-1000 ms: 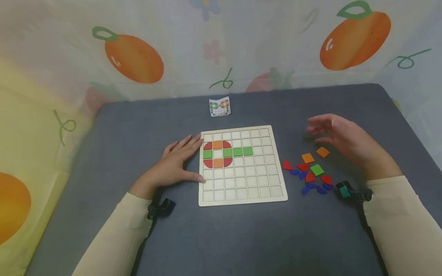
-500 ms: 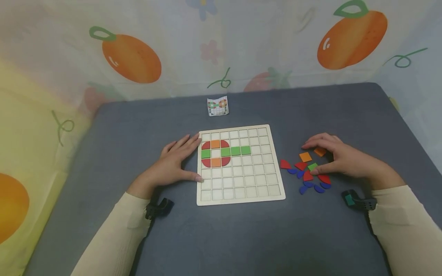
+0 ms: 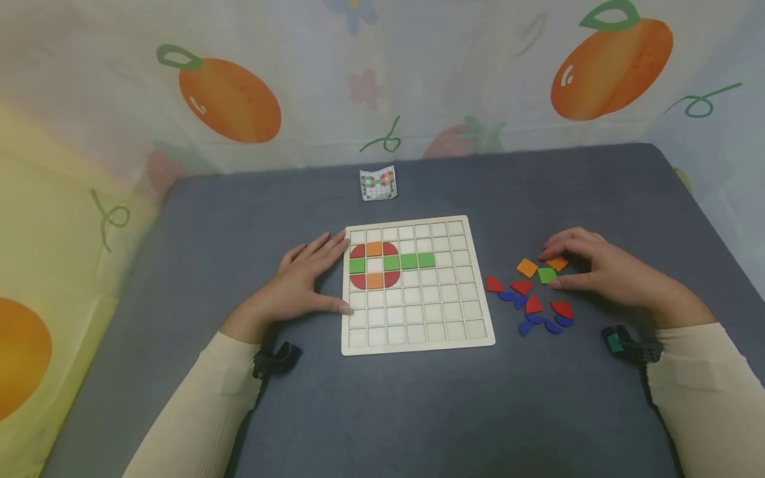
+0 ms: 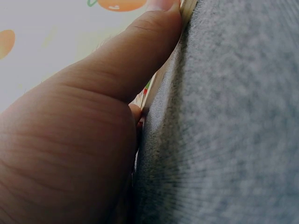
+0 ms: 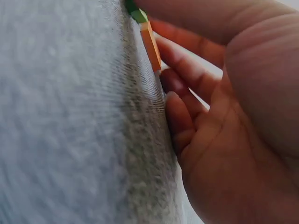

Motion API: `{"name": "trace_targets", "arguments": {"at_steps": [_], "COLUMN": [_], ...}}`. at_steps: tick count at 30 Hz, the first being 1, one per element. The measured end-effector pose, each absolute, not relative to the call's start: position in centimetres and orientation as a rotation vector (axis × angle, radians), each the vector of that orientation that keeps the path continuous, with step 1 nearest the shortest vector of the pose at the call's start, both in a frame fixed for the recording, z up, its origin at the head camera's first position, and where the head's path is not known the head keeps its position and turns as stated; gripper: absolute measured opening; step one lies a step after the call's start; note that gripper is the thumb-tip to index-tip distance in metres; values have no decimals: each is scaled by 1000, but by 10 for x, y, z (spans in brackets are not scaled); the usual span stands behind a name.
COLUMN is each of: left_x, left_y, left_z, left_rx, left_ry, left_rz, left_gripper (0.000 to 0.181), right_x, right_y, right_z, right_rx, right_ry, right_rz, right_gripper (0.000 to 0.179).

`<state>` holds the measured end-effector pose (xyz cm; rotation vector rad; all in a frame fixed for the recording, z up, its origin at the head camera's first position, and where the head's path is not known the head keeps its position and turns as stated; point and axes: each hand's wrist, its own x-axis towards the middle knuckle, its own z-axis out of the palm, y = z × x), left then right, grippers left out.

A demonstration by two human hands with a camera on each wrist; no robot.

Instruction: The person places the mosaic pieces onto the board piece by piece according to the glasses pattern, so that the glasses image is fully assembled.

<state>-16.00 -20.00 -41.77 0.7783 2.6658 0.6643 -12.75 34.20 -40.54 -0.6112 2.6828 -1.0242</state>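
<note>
A pale wooden grid board [image 3: 418, 332] lies on the table, with red, orange and green pieces set in its upper left cells. My left hand [image 3: 301, 285] rests at its left side, fingers and thumb spread, fingertips right at the edge. My right hand [image 3: 609, 272] is low over the loose pieces, its fingers bent and thumb apart from them. The thumb tip touches a green square tile [image 3: 546, 275]. Its index finger reaches over an orange square tile [image 3: 558, 263], partly hidden. In the right wrist view this orange tile [image 5: 150, 45] lies flat between thumb and fingers.
Around the green tile lie another orange tile [image 3: 527, 268], several red quarter-round pieces [image 3: 534, 304] and several blue pieces [image 3: 552, 326]. A small printed pattern card [image 3: 378, 184] lies beyond the board. A fruit-print curtain [image 3: 311, 99] hangs behind the table.
My right hand came down onto the loose pieces, then shifted slightly right. Under its thumb the green tile moved away, closer to the orange tiles. My left hand stayed at the board's edge.
</note>
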Motion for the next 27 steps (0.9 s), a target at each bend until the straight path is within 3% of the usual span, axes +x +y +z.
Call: {"name": "trace_targets", "arguments": {"at_steps": [5, 10, 27], "left_x": [-160, -160, -160], "left_y": [-201, -201, -200], "left_z": [-418, -418, -417], "left_rx": [782, 784, 775], "left_ry": [2669, 2667, 2661], "left_rz": [665, 667, 670], "left_gripper": [128, 128, 127], "right_x": [-128, -127, -121], "right_y": [340, 336, 318], "right_z": [-405, -406, -396], "right_rx": [-580, -629, -302], "right_ry": [2723, 2790, 2774], "right_rz": [-1028, -1065, -1172], "right_gripper": [20, 25, 27]}}
